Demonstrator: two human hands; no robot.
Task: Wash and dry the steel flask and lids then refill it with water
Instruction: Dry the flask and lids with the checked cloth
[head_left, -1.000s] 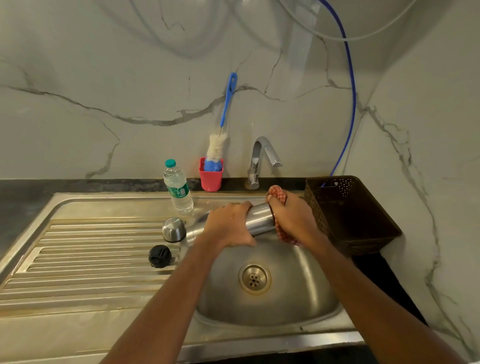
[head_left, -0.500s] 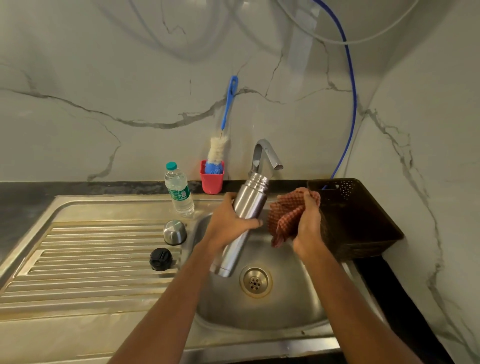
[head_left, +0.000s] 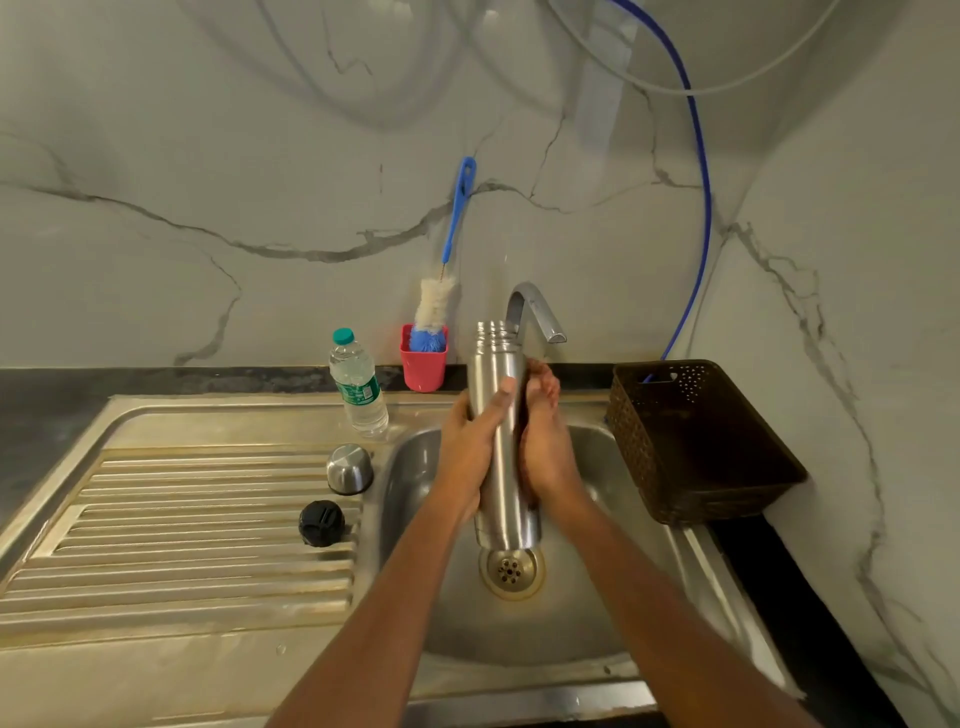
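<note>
L hand (head_left: 470, 441) & R hand (head_left: 545, 441) clasped facing, arms extended fwd.

- Silver steel flask (head_left: 498, 441), bare metal sheen.
- Steel cap (head_left: 349, 468) silver, black band at base.
- Black lid (head_left: 321, 523).
- Red cup (head_left: 423, 364), blue-and-white brush (head_left: 436, 312).
- Brown perforated basket (head_left: 696, 441).
- White marble wall (head_left: 208, 156), grey veins.
- Teal-capped clear bottle (head_left: 358, 387), green label.
</note>
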